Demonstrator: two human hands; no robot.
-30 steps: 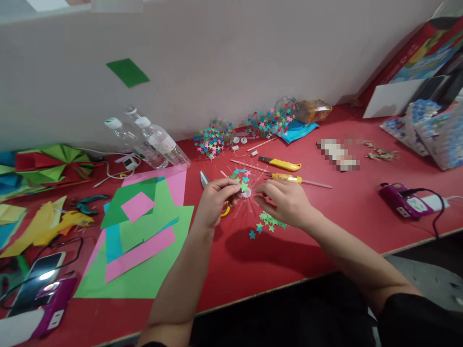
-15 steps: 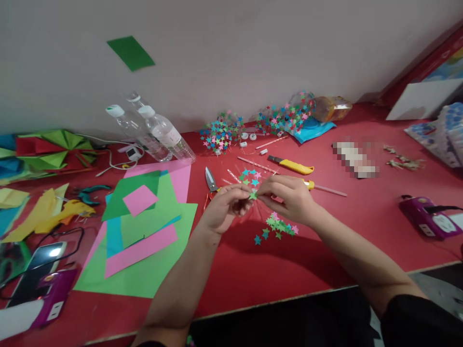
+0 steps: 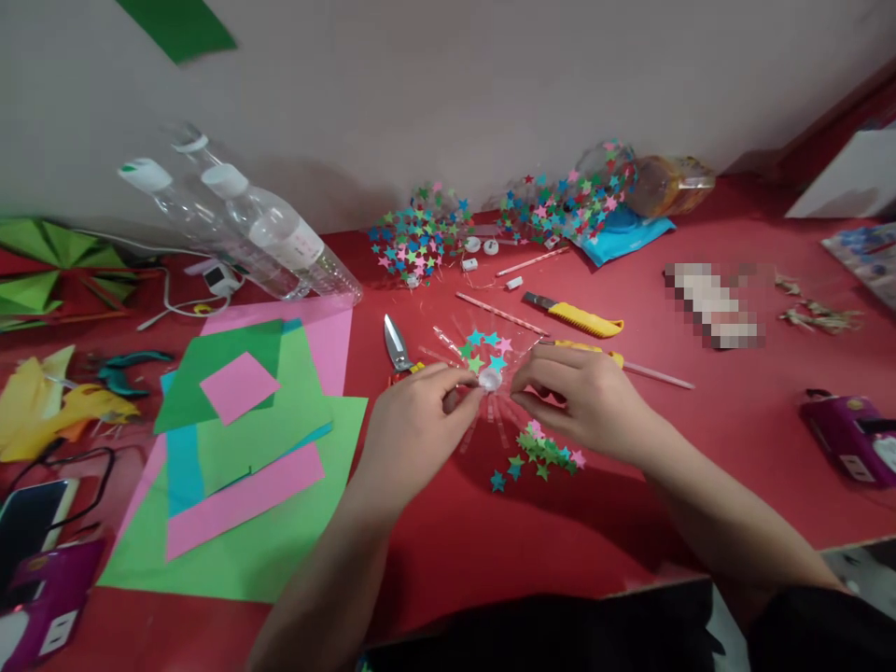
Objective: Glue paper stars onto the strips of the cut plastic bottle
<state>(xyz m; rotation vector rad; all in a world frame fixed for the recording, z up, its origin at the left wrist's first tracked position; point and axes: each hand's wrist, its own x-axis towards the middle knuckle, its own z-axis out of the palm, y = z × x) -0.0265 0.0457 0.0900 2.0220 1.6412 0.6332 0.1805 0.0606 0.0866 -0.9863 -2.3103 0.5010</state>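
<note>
Because I look from far away through the head camera, I judge the two hands only by what it gives me. The left hand (image 3: 413,429) has its thumb and forefinger near together at the side of the clear round piece (image 3: 491,380), perhaps to keep it steady, but I cannot tell if they grip it. The right hand (image 3: 598,406) is just beside it on the other side, with curled fingers; whether something thin is between its fingertips, I cannot tell.

The clear piece is on the red table (image 3: 448,579), between both hands, and its transparent strips (image 3: 498,425) spread around it like rays. I think it lies there so that both hands reach it equally. Some paper stars (image 3: 497,362) lie at its far side, among the strips. The loose star pile (image 3: 546,451) is on the near side, below the right hand, a convenient place for picking, it seems to me. The scissors (image 3: 396,343) and the yellow cutter (image 3: 584,320) lie farther out, probably to leave room for the fingers. Coloured papers (image 3: 242,387) overlap on the left.
</note>
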